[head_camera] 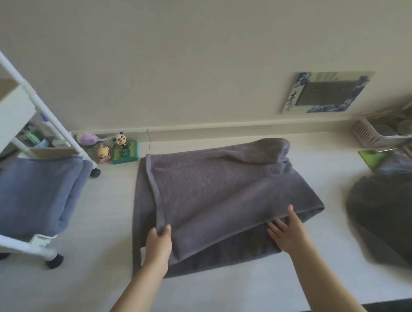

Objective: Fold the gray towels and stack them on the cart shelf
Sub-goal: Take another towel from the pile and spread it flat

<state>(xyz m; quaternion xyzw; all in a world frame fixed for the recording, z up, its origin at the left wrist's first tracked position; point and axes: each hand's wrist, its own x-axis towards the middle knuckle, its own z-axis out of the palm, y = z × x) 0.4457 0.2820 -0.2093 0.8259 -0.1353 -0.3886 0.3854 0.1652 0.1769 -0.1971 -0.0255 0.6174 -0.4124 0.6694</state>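
Your gray towel [213, 191] lies on the pale tabletop [95, 280], partly folded: an upper layer sits askew over a lower layer, and the lower layer shows along the towel's left edge and its near edge. A raised hump of cloth stands at the towel's far right corner, toward the wall.

Your left hand [159, 244] is at the towel's near-left corner. Thumb and fingers are curled round the hem of the upper layer, pinching it. Your right hand [289, 232] is at the towel's near-right edge, fingers straight and spread. The fingertips reach under the lip of the upper layer and rest on the lower one; it grasps nothing.

Left of the towel stands the white cart [25, 100] on dark castors. Its lower shelf holds a folded blue-gray towel [31, 195]. Between the cart and the gray towel, against the wall, sit small toy figures [115, 149], a panda among them.

Right of the gray towel lies a dark gray heap of cloth [384, 218], blurred. Beyond that, a pink slatted basket [371, 136] holds items too blurred to identify. On the wall behind the towel hangs a blue-and-white framed panel [325, 94].
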